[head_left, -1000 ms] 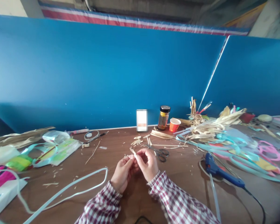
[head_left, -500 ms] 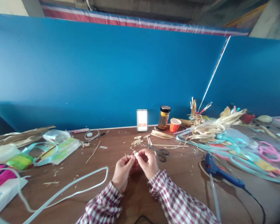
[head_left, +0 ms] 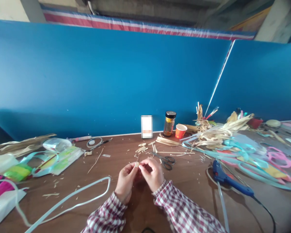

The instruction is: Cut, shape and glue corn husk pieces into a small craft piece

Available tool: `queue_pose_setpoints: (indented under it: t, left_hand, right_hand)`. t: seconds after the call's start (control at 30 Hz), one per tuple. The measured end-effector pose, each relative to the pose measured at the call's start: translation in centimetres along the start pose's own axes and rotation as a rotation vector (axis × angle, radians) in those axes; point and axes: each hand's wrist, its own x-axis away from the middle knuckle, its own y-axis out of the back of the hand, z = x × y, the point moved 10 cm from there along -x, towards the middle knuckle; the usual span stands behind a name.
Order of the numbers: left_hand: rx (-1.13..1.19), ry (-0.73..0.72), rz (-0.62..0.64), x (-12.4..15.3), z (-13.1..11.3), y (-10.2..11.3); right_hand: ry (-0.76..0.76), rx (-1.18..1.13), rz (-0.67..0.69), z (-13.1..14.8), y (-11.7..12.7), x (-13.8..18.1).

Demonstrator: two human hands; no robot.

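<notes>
A small pale piece (head_left: 136,164), too small to name, shows at the fingertips of my left hand (head_left: 126,179), which pinches it between thumb and forefinger. My right hand (head_left: 152,174) is closed beside it, its thumb and fingertips up against the piece's right side. Whether the right fingers grip part of it I cannot make out. A pair of dark scissors (head_left: 166,161) lies on the brown table just beyond my right hand. Pale scraps of dried husk (head_left: 142,148) are scattered in front of both hands.
On the right lie a blue glue gun (head_left: 229,179), pink scissors (head_left: 280,158), pale blue ribbons and a heap of dried husks (head_left: 215,134). A lidded jar (head_left: 169,124) and a red paper cup (head_left: 181,131) stand at the back. A white cable (head_left: 87,181) loops on the left.
My fingertips have shifted slightly on the small pale piece; it now sits nearer the left thumb, and the right thumb has drawn a little back. The whole view has moved slightly.
</notes>
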Motion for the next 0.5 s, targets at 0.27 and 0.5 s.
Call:
queue_pose_setpoints:
  t: [0.27,0.5]
  left_hand:
    - [0.003,0.013,-0.017,0.2,-0.1,-0.1]
    - [-0.031,0.03,-0.016,0.4,-0.1,-0.2]
  right_hand:
    - [-0.102,-0.065,-0.006,-0.8,0.1,0.0]
    - [-0.202,-0.084,0.042,-1.9,-0.5,0.1]
